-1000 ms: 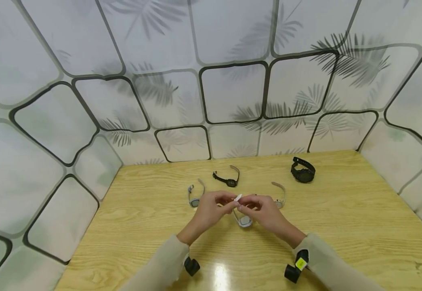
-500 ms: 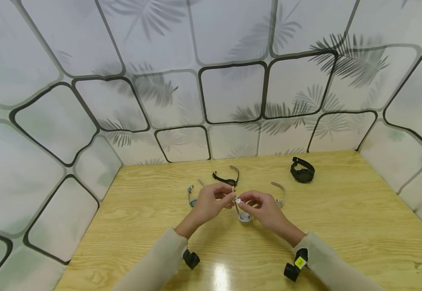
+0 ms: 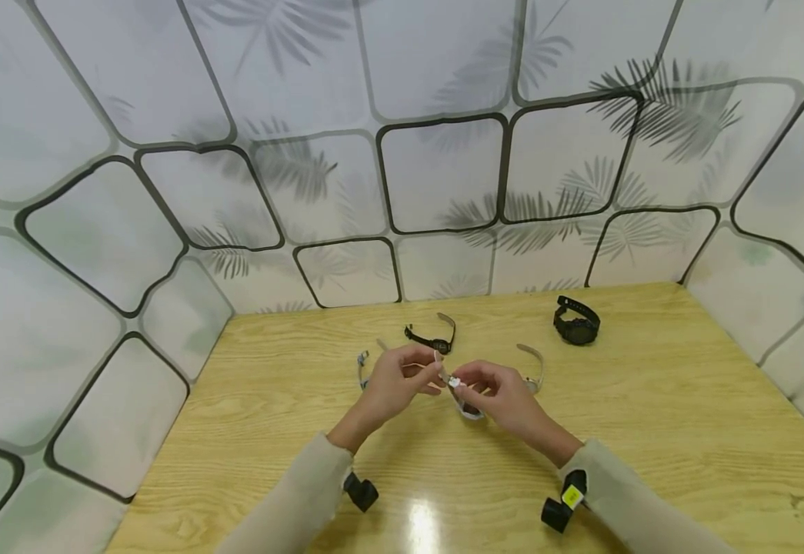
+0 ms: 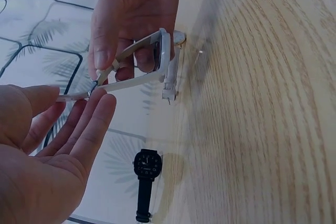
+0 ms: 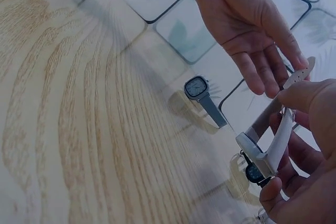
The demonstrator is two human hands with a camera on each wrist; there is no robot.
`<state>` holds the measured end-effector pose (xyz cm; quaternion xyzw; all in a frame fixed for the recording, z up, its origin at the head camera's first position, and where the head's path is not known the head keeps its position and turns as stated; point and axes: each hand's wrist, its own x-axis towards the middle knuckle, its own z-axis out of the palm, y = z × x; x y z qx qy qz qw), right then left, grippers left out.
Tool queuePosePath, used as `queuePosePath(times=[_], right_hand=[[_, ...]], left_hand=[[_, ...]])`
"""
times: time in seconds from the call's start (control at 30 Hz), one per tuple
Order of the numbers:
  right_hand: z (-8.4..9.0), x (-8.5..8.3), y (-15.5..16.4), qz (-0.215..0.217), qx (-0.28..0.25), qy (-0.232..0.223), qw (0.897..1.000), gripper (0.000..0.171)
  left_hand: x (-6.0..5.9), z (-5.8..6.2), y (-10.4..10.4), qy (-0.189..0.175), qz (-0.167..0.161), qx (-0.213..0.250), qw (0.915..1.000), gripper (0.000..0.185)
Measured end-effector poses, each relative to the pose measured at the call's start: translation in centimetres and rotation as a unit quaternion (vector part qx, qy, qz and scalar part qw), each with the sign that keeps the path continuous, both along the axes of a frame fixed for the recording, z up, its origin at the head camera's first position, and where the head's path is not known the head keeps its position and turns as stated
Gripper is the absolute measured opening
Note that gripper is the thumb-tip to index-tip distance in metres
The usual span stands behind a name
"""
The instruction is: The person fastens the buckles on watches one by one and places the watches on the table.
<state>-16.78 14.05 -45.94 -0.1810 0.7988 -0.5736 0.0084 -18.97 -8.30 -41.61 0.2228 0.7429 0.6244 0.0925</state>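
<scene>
Both hands hold a white wristwatch [image 3: 471, 414] above the table. My left hand [image 3: 393, 382] pinches the punched end of its strap [image 5: 299, 74] between thumb and forefinger, other fingers extended. My right hand [image 3: 497, 390] pinches the strap near the metal buckle [image 4: 94, 85], where the two strap ends meet. The strap forms a loop, and the watch case [image 4: 166, 53] hangs below the right fingers, its face turned away from the head view.
On the table [image 3: 270, 431] behind the hands lie a blue-grey watch [image 5: 196, 87], a slim black watch [image 4: 148, 163] and another white watch [image 4: 173, 72], partly hidden by the right hand. A bulky black watch [image 3: 577, 329] sits at the back right. Patterned fabric walls [image 3: 443, 177] enclose the table.
The hands, close together a second ago, have parted slightly, the left moving left with the strap end. The watch case has tilted and its face has turned away. The other watches have stayed put.
</scene>
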Motion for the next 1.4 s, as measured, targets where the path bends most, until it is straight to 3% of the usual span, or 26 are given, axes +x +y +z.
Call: queuePosePath(times=[0.17, 0.47, 0.83, 1.2, 1.4], right_hand=[[0.08, -0.05, -0.04, 0.000, -0.004, -0.013, 1.000, 0.025], [-0.02, 0.14, -0.16, 0.004, -0.024, 0.024, 0.999, 0.016], [-0.11, 0.12, -0.08, 0.005, -0.017, 0.024, 1.000, 0.021], [-0.04, 0.18, -0.08, 0.012, -0.017, 0.027, 0.999, 0.024], [-0.03, 0.25, -0.09, 0.013, -0.012, 0.038, 0.999, 0.024]], left_hand=[[0.02, -0.18, -0.05, -0.009, -0.002, 0.021, 0.9997, 0.013], [0.07, -0.19, 0.00, -0.027, 0.005, 0.049, 0.9984, 0.014], [-0.22, -0.42, -0.53, -0.034, 0.003, 0.068, 0.9971, 0.019], [-0.34, -0.56, -0.53, -0.023, -0.003, 0.062, 0.9978, 0.027], [-0.27, -0.66, -0.50, -0.012, -0.003, 0.060, 0.9981, 0.017]])
